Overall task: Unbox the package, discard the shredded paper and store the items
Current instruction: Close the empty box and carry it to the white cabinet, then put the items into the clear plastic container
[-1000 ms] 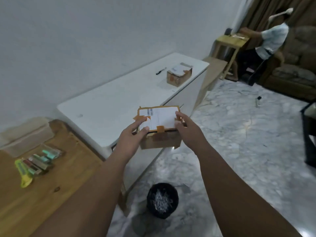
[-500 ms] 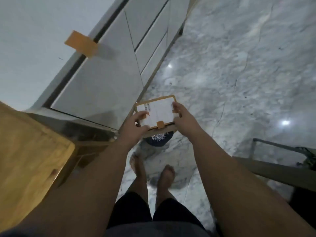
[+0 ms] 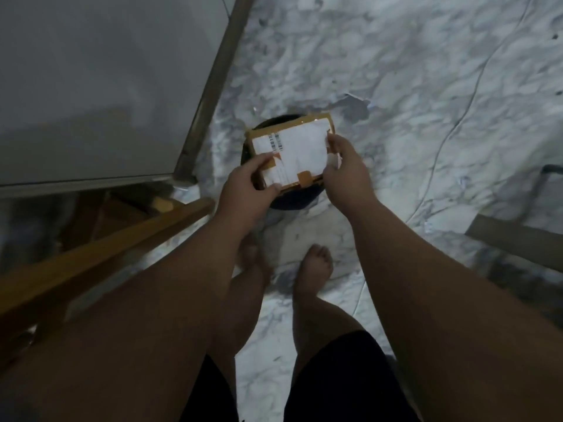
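Box (image 3: pixel 291 150) | label (image 3: pixel 304 141) face up, contents unseen | now at frame centre, directly over black bin (image 3: pixel 289 203), down from cabinet (image 3: pixel 91 86) height a second ago | left hand (image 3: pixel 243 190) grips near-left corner, right hand (image 3: pixel 344 175) grips right edge | likely set to tip shredded paper out.

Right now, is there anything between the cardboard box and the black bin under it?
Nothing visible. The left hand and the right hand grip the cardboard box directly above the black bin, covering most of its opening; only parts of its rim show. The space under the box is hidden.
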